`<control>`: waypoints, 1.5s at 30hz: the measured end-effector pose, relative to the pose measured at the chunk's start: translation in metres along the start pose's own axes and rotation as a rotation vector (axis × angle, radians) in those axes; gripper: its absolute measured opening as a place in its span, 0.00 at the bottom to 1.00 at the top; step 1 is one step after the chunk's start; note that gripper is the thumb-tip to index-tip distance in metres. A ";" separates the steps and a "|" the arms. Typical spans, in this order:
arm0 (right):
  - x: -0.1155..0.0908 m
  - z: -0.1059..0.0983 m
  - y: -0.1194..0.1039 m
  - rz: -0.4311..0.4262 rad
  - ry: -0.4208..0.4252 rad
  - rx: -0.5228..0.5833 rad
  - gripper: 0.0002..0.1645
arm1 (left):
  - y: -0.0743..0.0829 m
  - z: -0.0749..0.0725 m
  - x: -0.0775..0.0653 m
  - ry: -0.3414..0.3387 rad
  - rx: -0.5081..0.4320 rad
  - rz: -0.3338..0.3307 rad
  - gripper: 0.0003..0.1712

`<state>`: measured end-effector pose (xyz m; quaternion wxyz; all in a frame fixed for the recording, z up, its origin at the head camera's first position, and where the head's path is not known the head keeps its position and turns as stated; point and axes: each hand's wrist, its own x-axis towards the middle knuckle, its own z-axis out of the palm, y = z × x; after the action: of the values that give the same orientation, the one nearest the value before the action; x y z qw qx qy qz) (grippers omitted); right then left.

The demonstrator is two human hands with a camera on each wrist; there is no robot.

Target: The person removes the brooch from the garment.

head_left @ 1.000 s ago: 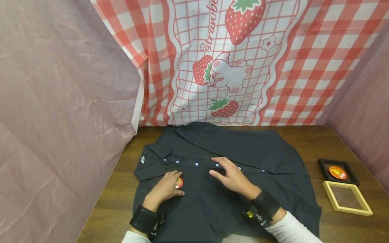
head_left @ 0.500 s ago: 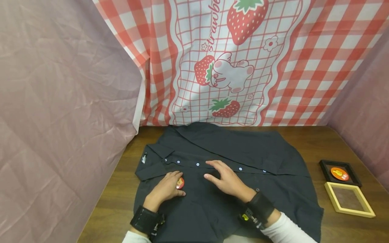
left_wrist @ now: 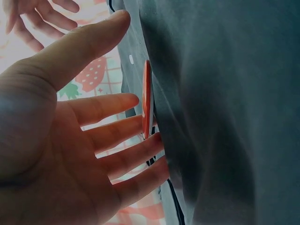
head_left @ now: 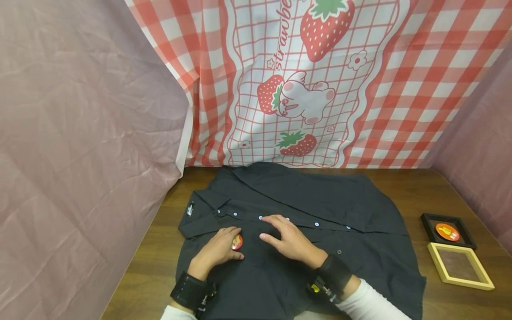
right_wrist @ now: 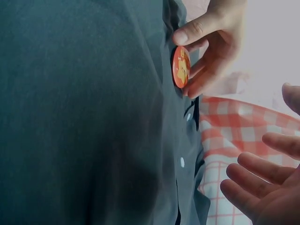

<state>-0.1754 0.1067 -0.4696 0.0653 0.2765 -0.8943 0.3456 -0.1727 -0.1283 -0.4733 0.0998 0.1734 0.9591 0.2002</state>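
Note:
A dark button-up shirt (head_left: 320, 195) lies spread on the table with its collar to the left. On its chest sits a round red badge (head_left: 237, 242) with a yellow figure, also seen face-on in the right wrist view (right_wrist: 181, 67). My left hand (head_left: 216, 251) rests on the shirt just left of the badge. Its fingers are extended beside the badge's edge, with the thumb apart, as the left wrist view (left_wrist: 70, 140) shows. Fingers spread and holding nothing, my right hand (head_left: 290, 240) hovers over the shirt near the button row, right of the badge.
At the table's right side lies a black frame (head_left: 427, 222) with an orange round badge (head_left: 447, 231) inside. A pale wooden frame (head_left: 472, 283) sits against its near side. Behind the table hangs a strawberry-print checked cloth (head_left: 296, 133); pink cloth (head_left: 88, 155) hangs at the left.
My right hand has moved left over the shirt toward the badge, its fingers still spread. The left hand and the badge have stayed in place. The camera view shifted slightly.

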 end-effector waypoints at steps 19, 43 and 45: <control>0.010 0.019 -0.007 -0.031 -0.116 -0.012 0.27 | -0.008 -0.002 -0.004 0.039 -0.013 -0.020 0.44; 0.022 0.041 -0.010 -0.060 -0.177 -0.077 0.26 | -0.015 -0.002 -0.005 0.038 -0.009 -0.038 0.44; 0.024 0.042 -0.011 -0.064 -0.182 -0.093 0.26 | -0.016 -0.002 -0.004 0.045 -0.006 -0.036 0.44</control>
<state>-0.1863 0.0621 -0.4878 0.0075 0.3317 -0.9024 0.2749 -0.1742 -0.1439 -0.4776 0.0821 0.1513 0.9635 0.2051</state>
